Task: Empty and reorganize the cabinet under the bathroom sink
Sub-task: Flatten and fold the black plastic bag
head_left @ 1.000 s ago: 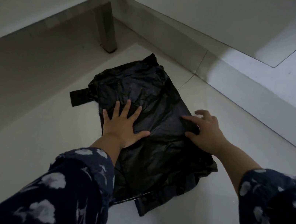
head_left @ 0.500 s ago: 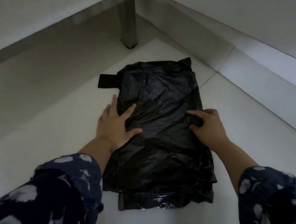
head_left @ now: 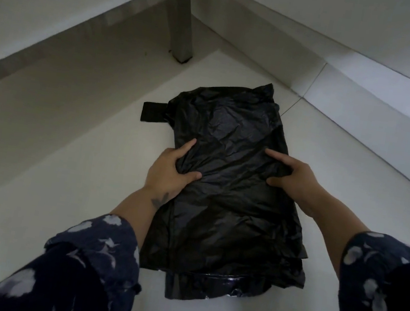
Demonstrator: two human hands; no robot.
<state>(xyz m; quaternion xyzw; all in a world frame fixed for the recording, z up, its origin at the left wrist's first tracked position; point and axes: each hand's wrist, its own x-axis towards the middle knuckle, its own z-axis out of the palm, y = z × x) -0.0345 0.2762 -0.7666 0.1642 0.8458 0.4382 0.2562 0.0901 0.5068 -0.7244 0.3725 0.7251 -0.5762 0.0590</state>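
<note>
A stack of folded black plastic bags [head_left: 227, 191] lies flat on the pale floor tiles. A short black strip [head_left: 153, 112] sticks out from its far left corner. My left hand [head_left: 169, 168] grips the stack's left edge, thumb and forefinger on top and the other fingers tucked under the plastic. My right hand [head_left: 294, 177] grips the right edge the same way, forefinger and thumb lying on the top sheet. Both forearms come out of dark blue floral sleeves.
A pale cabinet or bench edge [head_left: 113, 14] runs across the upper left on a square metal leg [head_left: 180, 30]. A white skirting and wall [head_left: 368, 100] close off the far right, just behind the bags. Bare floor tiles [head_left: 63, 159] lie to the left.
My left hand, earlier spread flat on top of the bags, has slid to the left edge and curled round it. My right hand has closed on the right edge. The view has shifted.
</note>
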